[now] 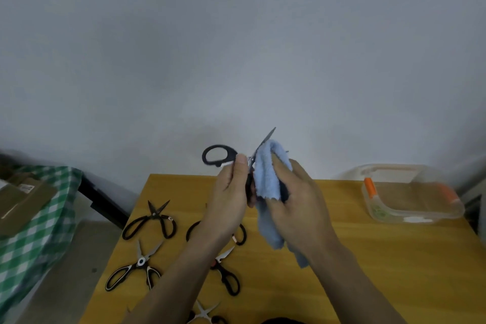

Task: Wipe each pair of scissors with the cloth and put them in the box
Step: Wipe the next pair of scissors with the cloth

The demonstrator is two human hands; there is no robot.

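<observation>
My left hand (pixel 231 189) grips a pair of black-handled scissors (pixel 218 156) above the wooden table (pixel 368 258), with the blade tip pointing up and to the right. My right hand (pixel 297 200) holds a light blue cloth (pixel 265 173) wrapped around the blade. A clear plastic box (pixel 413 197) with orange latches stands at the table's far right. Several more scissors lie on the left part of the table: a black pair (pixel 151 221), a black-and-white pair (pixel 136 265), one (pixel 226 273) beside my left forearm, and one (pixel 203 313) at the bottom edge.
A surface covered with green-checked fabric (pixel 31 239) stands to the left, with cardboard (pixel 23 197) on it. A plain grey wall (pixel 236 47) rises behind the table. Another black pair of scissors (pixel 240 237) is partly hidden under my left wrist.
</observation>
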